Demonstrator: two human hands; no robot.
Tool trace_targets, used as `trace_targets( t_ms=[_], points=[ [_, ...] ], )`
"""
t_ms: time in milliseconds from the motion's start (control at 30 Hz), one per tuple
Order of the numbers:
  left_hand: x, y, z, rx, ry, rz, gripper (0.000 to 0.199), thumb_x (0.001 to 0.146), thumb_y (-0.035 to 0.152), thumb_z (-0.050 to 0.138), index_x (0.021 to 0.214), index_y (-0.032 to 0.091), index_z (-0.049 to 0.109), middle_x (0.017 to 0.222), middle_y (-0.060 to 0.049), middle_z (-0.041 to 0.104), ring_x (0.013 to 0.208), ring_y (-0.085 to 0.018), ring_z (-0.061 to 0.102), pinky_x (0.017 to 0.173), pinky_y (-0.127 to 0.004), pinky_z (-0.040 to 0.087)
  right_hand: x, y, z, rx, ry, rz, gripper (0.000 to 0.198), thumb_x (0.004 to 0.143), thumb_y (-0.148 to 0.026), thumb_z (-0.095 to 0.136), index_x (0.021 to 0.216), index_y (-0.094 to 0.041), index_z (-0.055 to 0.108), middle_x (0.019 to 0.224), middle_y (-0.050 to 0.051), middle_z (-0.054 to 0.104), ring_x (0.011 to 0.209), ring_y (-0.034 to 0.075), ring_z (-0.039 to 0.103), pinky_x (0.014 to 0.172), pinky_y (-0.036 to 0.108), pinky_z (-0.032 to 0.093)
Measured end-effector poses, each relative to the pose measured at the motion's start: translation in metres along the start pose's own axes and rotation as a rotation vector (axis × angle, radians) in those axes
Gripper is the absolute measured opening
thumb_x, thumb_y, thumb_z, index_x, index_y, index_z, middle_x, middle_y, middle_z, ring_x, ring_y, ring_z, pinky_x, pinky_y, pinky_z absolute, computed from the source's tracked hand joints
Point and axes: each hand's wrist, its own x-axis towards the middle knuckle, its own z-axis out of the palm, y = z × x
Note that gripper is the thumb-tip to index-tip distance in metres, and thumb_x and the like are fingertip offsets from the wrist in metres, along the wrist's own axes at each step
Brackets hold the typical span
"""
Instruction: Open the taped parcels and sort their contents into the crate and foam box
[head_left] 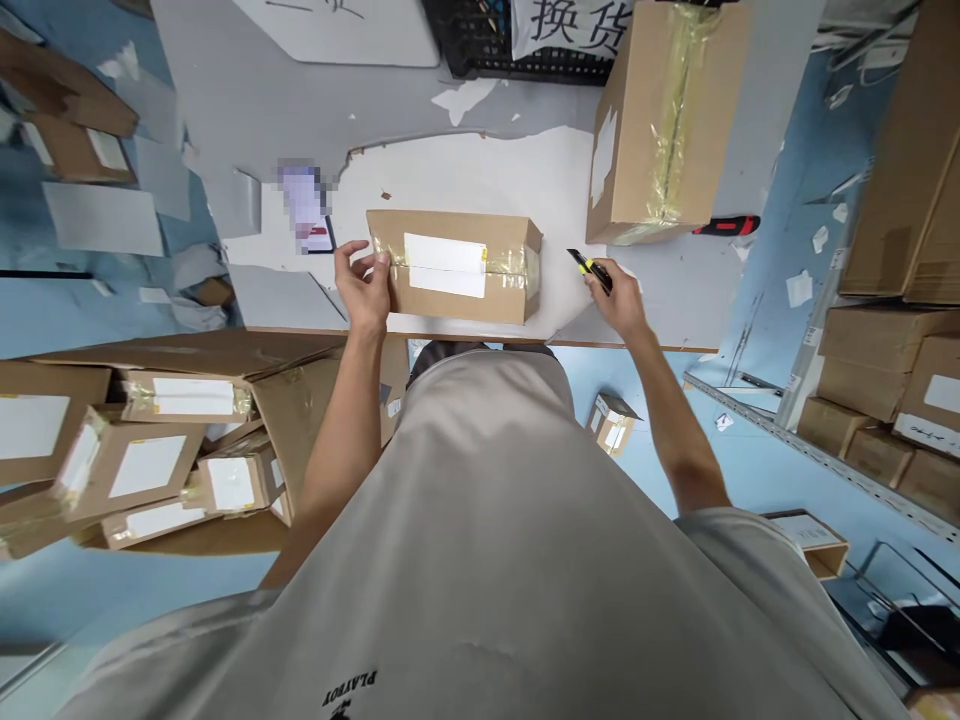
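A long taped cardboard box (457, 305) with a white label (445, 265) across its top seam lies on the table in front of me. At its left end is my left hand (365, 290), thumb on the edge and fingers curled against the end, holding it steady. To the right of the box, my right hand (616, 300) is closed around a black and yellow utility knife (600, 275). The knife's dark blade points up and left, apart from the box. A phone (321, 235), partly blurred out, lies beyond my left hand.
A larger taped carton (626, 190) stands at the back right, with a red and black handled tool (727, 225) beside it. A black crate (480, 65) sits at the back. Left below the table, a big open carton (300, 400) holds several labelled boxes.
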Motion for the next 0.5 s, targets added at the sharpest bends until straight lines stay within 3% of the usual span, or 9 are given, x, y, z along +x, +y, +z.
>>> trace_targets(
  t_ms=[133,267,367,500],
  points=[
    [0.008,-0.012,-0.013,0.007,0.022,-0.029,0.082,0.091,0.102,0.069,0.126,0.027,0.07,0.112,-0.012,0.079,0.117,-0.029,0.08,0.108,-0.045,0.067,0.012,-0.012,0.071,0.552,0.0,0.342,0.043,0.103,-0.066,0.083,0.1,-0.025,0.069,0.08,-0.006,0.071,0.074,0.014,0.069,0.074,0.024,0.055],
    [0.015,-0.025,-0.018,-0.055,0.021,-0.05,0.09,0.082,0.108,0.068,0.122,0.028,0.071,0.119,-0.014,0.078,0.123,-0.031,0.076,0.112,-0.048,0.064,0.014,-0.04,0.113,0.856,-0.048,0.489,0.046,0.097,-0.065,0.09,0.095,-0.025,0.067,0.074,-0.009,0.063,0.066,0.012,0.061,0.068,0.026,0.055],
    [0.017,-0.031,-0.022,-0.045,0.036,-0.035,0.089,0.085,0.107,0.065,0.125,0.027,0.073,0.123,-0.015,0.078,0.128,-0.03,0.074,0.113,-0.047,0.063,0.012,-0.053,0.117,0.937,-0.037,0.457,0.046,0.089,-0.059,0.098,0.103,-0.024,0.071,0.08,-0.01,0.065,0.064,0.01,0.058,0.065,0.025,0.054],
    [0.018,-0.034,-0.018,-0.064,0.019,-0.068,0.082,0.089,0.101,0.071,0.123,0.027,0.076,0.12,-0.013,0.079,0.127,-0.031,0.074,0.111,-0.045,0.064,0.0,-0.07,0.093,0.9,0.031,0.362,0.05,0.084,-0.06,0.102,0.104,-0.024,0.074,0.076,-0.008,0.063,0.062,0.011,0.056,0.063,0.026,0.054]
  ],
)
